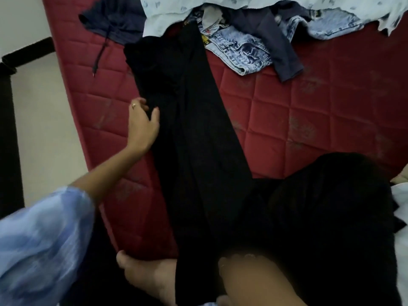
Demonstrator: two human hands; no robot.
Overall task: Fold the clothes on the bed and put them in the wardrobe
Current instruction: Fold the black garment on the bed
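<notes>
- On the red quilted mattress (309, 120), the left hand (142, 122) lies at the left edge of a long black garment (194, 138), fingers loosely spread and thumb out over the cloth, touching it rather than gripping.
- A ring sits on one finger of that hand; its sleeve (44, 244) is pale blue and loose.
- Lower right, the right hand (242, 268) rests against the near end of the black garment; blur hides whether its fingers hold the cloth, so I cannot tell.
- Between the two hands, a bare foot (141, 270) lies just beside the garment's near end.
- Stretched lengthwise, the garment runs from the person's lap to a heap of unfolded clothes: light-wash jeans (240, 51), a navy top (271, 38), a navy drawstring piece (114, 21) and a pale blue printed cloth (198, 5).
</notes>
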